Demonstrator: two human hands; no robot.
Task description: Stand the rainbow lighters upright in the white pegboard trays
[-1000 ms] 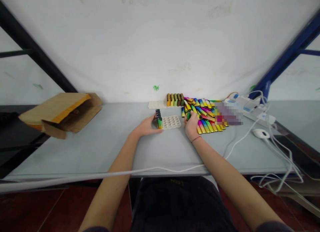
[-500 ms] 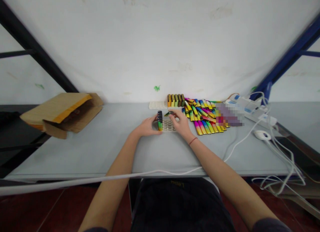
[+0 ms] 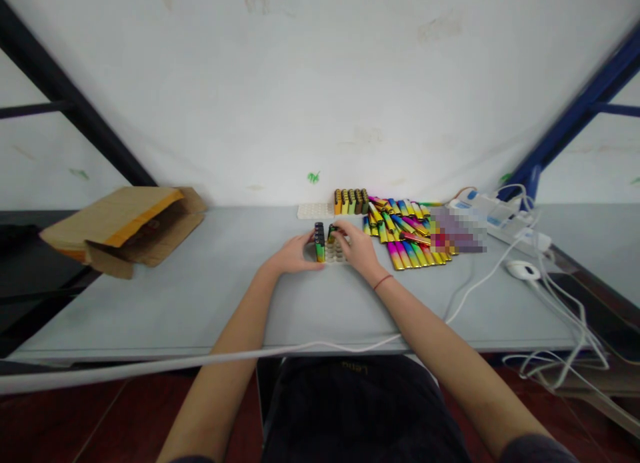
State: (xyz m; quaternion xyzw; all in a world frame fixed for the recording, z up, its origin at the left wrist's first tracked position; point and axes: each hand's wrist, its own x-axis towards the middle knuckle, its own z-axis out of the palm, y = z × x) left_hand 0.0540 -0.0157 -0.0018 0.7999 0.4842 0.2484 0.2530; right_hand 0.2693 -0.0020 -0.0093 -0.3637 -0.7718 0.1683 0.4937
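My left hand (image 3: 296, 255) is curled round the left end of a white tray (image 3: 336, 255) with round pockets, its thumb at the near corner. Along that end stands a row of lighters (image 3: 320, 244) with black tops and green-yellow bodies. Pinched in my right hand (image 3: 357, 248) is another lighter (image 3: 331, 232), nearly upright over the pockets just right of the row. Its lower end is hard to make out. To the right, many shiny multicoloured lighters (image 3: 411, 254) lie loose, some side by side in a line.
Behind the tray are a pale pocketed tray (image 3: 315, 211) and a block of upright lighters (image 3: 351, 202). An open cardboard box (image 3: 125, 223) lies at left. Power strips (image 3: 500, 220), a white mouse-shaped thing (image 3: 523, 270) and cables occupy the right. A white cable (image 3: 320, 344) crosses the front edge.
My right hand has moved slightly left, and the lighter in it has turned from lying nearly flat to nearly upright over the tray. My left hand stays in place.
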